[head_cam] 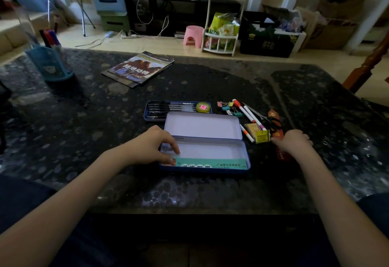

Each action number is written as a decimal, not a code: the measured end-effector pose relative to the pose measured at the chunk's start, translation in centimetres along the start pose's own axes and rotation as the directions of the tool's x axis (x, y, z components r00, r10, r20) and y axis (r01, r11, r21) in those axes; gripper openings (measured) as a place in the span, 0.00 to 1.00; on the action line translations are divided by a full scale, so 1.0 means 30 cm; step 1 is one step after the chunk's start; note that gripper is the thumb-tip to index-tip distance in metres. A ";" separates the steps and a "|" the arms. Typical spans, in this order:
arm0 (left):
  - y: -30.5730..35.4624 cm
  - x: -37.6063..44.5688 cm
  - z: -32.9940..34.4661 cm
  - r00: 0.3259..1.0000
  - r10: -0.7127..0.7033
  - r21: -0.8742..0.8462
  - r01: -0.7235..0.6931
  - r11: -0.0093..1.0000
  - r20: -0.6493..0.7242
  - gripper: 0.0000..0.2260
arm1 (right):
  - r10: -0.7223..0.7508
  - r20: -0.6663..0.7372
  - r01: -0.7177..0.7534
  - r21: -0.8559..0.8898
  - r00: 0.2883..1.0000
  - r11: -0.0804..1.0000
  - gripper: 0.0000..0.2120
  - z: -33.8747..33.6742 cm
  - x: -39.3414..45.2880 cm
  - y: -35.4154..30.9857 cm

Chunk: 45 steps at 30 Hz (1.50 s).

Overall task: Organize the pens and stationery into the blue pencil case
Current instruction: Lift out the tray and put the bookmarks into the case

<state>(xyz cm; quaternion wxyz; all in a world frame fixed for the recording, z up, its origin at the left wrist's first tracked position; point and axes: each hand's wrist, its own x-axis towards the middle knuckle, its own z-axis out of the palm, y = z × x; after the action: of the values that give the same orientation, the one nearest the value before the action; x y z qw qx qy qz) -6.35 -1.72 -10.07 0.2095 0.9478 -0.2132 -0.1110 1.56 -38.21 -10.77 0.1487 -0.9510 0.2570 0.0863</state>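
Big dark speckled stone-look table (210,81) holds everything. Nearest the person, centre: blue metal pencil case (205,167), lid swung open and lying flat behind it, pale inside. Only a teal printed card strip (210,163) lies along the near wall, plus what looks like a clear ruler under the left fingers; otherwise the bottom is bare. Judging by that, task is at an early-to-mid stage: case opened, loose bits not yet in.

Behind the lid, touching or just overlapped by it: blue inner tray w/ black pens (170,108) in a row and a yellow-green round tape thing (203,107) at its right end. The tray probably goes back on top last.

Left hand (150,145) rests on the case's left end, fingers curled over the rim and reaching inside, steadying it or touching the clear item; can't tell which. Right hand (293,142) is just right of the case, fingers curled down on a red strip, maybe a bookmark (281,153), seemingly pinching it; grip partly hidden.

Next move, I'd guess: lift the red strip, carry it left over the rim, lay it flat lengthwise.

Still out, right of the lid, close-packed: white markers w/ coloured caps (249,117), scissors (255,113), yellow eraser box (262,136), coloured binder clips (229,107). Markers and scissors overlap, so pick one at a time.

Far off: animal book (139,70), blue pen holder (50,64). Nothing blocks the path.
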 end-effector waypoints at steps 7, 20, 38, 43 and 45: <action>-0.009 0.003 0.005 1.000 0.019 -0.013 -0.020 1.000 -0.003 0.08 | -0.004 0.014 0.004 -0.023 1.000 1.000 0.30 -0.015 -0.002 0.015; 0.004 0.009 0.006 1.000 0.010 0.031 -0.010 0.999 -0.019 0.08 | -0.294 0.098 0.309 -0.328 0.951 0.892 0.28 0.040 -0.127 0.083; 0.009 -0.011 0.021 0.997 0.003 0.043 0.000 0.999 -0.071 0.06 | -0.143 -0.064 0.138 -0.082 0.988 0.987 0.22 0.012 -0.176 0.024; 0.014 -0.011 0.019 0.998 0.006 0.042 -0.004 0.999 -0.063 0.07 | 0.130 -0.041 -0.126 0.088 0.991 0.988 0.36 0.007 -0.161 -0.004; 0.015 -0.009 0.020 0.998 0.002 0.032 0.000 0.999 -0.059 0.06 | 0.186 -0.014 -0.183 0.127 0.982 0.975 0.34 0.014 -0.156 -0.024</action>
<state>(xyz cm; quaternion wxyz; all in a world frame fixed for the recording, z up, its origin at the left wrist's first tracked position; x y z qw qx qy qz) -6.92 -2.16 -10.37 0.2006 0.9538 -0.2092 -0.0794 -2.10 -35.31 -9.85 0.1963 -0.9127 0.3511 0.0713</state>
